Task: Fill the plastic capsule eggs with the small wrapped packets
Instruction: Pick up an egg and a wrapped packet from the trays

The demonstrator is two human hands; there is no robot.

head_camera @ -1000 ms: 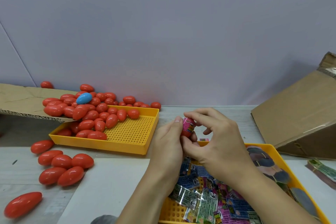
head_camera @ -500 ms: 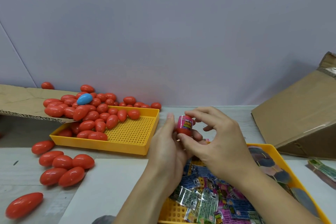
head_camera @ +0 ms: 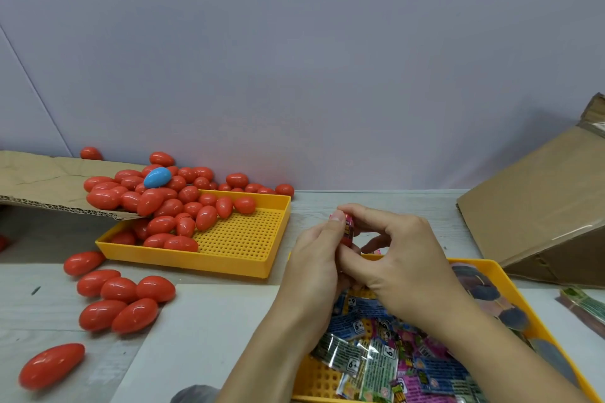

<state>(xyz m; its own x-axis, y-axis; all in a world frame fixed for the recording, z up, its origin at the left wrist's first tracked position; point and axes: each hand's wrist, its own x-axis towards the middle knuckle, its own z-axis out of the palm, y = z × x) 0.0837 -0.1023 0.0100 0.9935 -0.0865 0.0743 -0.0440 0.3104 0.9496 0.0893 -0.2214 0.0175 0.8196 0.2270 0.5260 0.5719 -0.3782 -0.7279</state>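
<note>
Pinching from both sides, a red capsule egg half [head_camera: 347, 232] stuffed with a pink wrapped packet [head_camera: 346, 221] is held up between the two hands, above the far edge of the near yellow tray [head_camera: 491, 268]. The left hand [head_camera: 316, 258] is curled round the egg half from the left, thumb tip pressed on the packet top. The right hand [head_camera: 402, 268] is curled over it from the right, index finger arched over the top, thumb under the half; how far the packet is seated inside is hidden by fingers.

Loose wrapped packets [head_camera: 376, 360], blue, green and pink, are piled in the near yellow tray under the wrists. Dark round discs [head_camera: 484, 291] are seen at the tray's right side, partly covered by the right forearm.

A second yellow perforated tray [head_camera: 242, 239] is set to the left and further back, its left half heaped with closed red eggs [head_camera: 176, 212]; one blue egg [head_camera: 157, 177] is lying on top of the heap. More red eggs are spilled over a cardboard flap [head_camera: 39, 180] and along the wall. A cluster of six red eggs [head_camera: 121, 298] is lying on the table [head_camera: 386, 203] left of a white sheet [head_camera: 203, 330], one more red egg [head_camera: 51, 366] apart, nearer the camera. A cardboard box [head_camera: 543, 206] is tilted at right
</note>
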